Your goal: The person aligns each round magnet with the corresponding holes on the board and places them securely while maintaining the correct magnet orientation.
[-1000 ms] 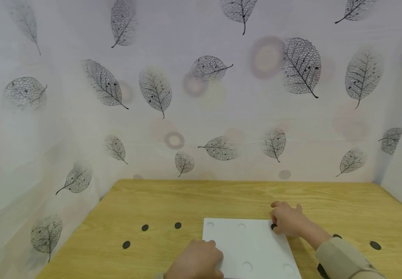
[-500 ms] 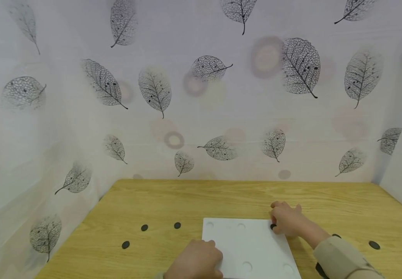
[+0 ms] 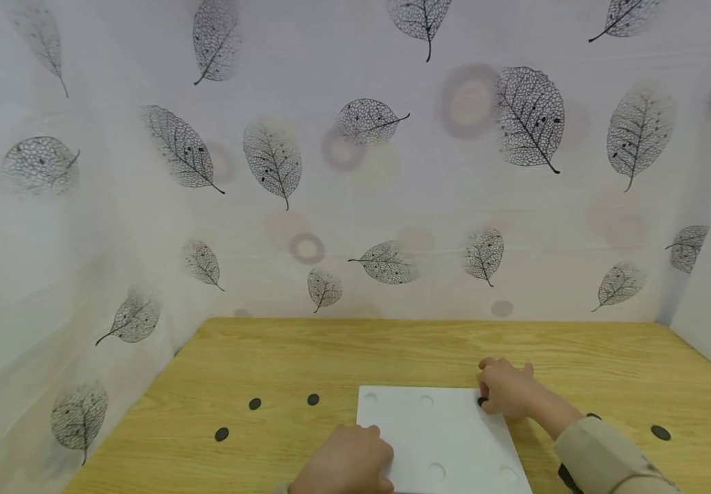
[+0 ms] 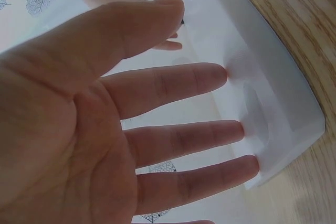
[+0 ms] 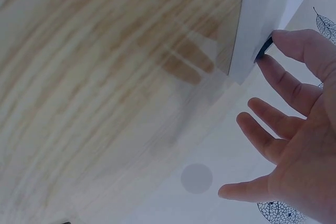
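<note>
A white board (image 3: 438,432) with shallow round recesses lies on the wooden table. My right hand (image 3: 509,390) is at its far right corner. There it pinches a small black disc (image 5: 264,48) between thumb and index finger, while the other fingers spread away in the right wrist view. The disc touches the board; its recess is hidden by the hand. My left hand (image 3: 345,461) rests at the board's near left side. In the left wrist view its fingers (image 4: 184,142) reach out fairly straight, fingertips touching the board beside a round recess (image 4: 255,111).
Several black discs lie on the table (image 3: 281,357): on the left a near disc (image 3: 222,433) and two farther back, on the right one disc (image 3: 660,433) and others partly behind the right sleeve (image 3: 602,456). A leaf-patterned curtain (image 3: 355,206) encloses the back and sides.
Both hands, the board and the discs keep their places. Only the head view shifts very slightly.
</note>
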Tool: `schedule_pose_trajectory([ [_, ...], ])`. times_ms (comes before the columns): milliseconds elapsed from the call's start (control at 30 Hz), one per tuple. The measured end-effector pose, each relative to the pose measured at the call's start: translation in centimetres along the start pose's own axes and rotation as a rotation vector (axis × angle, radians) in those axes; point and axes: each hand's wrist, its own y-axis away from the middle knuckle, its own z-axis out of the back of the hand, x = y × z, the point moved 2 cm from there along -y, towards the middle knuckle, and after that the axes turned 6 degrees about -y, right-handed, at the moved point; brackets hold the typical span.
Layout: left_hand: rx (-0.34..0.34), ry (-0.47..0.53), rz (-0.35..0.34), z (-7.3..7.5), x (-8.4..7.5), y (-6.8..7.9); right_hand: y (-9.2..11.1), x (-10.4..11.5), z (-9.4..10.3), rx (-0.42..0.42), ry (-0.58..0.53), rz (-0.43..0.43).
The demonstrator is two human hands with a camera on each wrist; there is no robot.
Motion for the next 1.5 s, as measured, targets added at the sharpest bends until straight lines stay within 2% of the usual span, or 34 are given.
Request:
schedule_pose_trajectory([
  [167,-0.005,-0.002,0.003,-0.02,-0.02,0.07,0.0,-0.02,-0.01,0.01,0.0,-0.01],
  [400,-0.047,-0.015,-0.004,-0.07,-0.07,0.19,-0.04,-0.04,0.0,0.001,0.007,-0.006],
  [800,-0.057,-0.029,-0.007,-0.21,-0.12,0.18,0.06,0.0,-0.03,-0.006,-0.005,-0.011],
  [1133,-0.025,-0.024,-0.008,-0.03,-0.09,0.08,0.1,0.08,0.15,-0.003,-0.01,-0.015],
  [1500,-0.025,-0.031,-0.009,-0.1,-0.04,0.07,0.09,0.0,0.06,-0.004,-0.019,-0.012],
])
